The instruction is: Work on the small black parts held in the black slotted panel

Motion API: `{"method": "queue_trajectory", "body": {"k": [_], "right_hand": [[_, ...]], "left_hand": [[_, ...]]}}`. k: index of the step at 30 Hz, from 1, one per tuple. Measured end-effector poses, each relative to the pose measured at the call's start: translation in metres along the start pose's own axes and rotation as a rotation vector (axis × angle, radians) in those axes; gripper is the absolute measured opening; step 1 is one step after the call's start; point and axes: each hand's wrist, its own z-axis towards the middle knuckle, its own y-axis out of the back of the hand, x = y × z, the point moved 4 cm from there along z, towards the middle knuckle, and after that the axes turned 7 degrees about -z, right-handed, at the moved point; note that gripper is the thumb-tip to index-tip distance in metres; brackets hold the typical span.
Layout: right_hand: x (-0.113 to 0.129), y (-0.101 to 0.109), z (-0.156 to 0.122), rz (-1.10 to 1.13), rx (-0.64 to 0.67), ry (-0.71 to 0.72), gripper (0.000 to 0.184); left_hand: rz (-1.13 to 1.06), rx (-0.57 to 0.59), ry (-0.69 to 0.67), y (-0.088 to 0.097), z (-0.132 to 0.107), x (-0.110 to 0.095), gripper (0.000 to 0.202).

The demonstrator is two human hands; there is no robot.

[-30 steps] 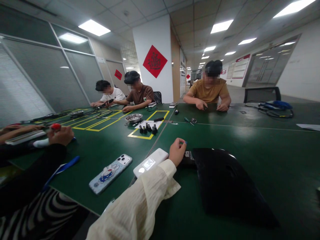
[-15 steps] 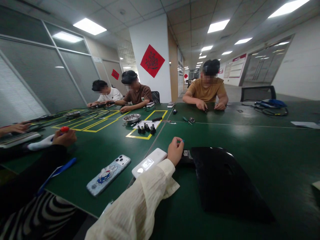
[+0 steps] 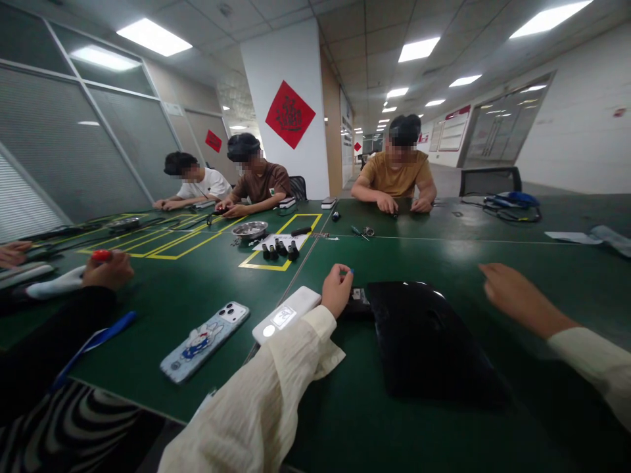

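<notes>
My left hand [image 3: 336, 290] is closed in a pinch, with a small blue piece [image 3: 351, 270] showing at the fingertips; its kind is too small to tell. Just under and right of that hand lies a small dark device [image 3: 358, 299] with a light label, partly hidden. It adjoins a large glossy black panel [image 3: 428, 341] lying on the green table. To the right of the panel, my right hand [image 3: 515, 299] hovers over the table, fingers drawn together and pointing left. Whether anything is between them cannot be made out. A white power bank [image 3: 286, 314] lies beside my left wrist.
A phone [image 3: 204, 341] in a patterned case lies left of the power bank. Several black cylindrical parts [image 3: 280, 248] and a metal bowl [image 3: 250, 230] stand farther off. A co-worker's hand [image 3: 108, 269] holds a red-topped thing at left; other people sit opposite.
My right hand has come into view from the right. The whole view has shifted slightly, while my left hand keeps its pinch near the dark device.
</notes>
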Motion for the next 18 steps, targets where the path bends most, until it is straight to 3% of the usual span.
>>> {"method": "queue_trajectory", "body": {"k": [3,6,8,11,18], "right_hand": [[0.072,-0.004,-0.011,0.049,0.008,0.246,0.037],[0.132,0.013,-0.023,0.150,-0.010,0.420,0.039],[0.160,0.024,-0.030,0.204,0.010,0.541,0.039],[0.177,0.031,-0.033,0.250,0.045,0.644,0.039],[0.163,0.023,-0.027,0.509,0.171,0.535,0.033]], "left_hand": [[-0.011,0.002,0.006,0.000,0.000,-0.001,0.012],[-0.013,0.004,0.008,-0.001,0.001,-0.002,0.013],[-0.018,0.003,0.010,-0.001,0.003,-0.003,0.013],[-0.019,0.004,0.030,-0.002,0.004,-0.003,0.015],[-0.020,0.002,0.090,-0.007,0.008,-0.005,0.027]]}}
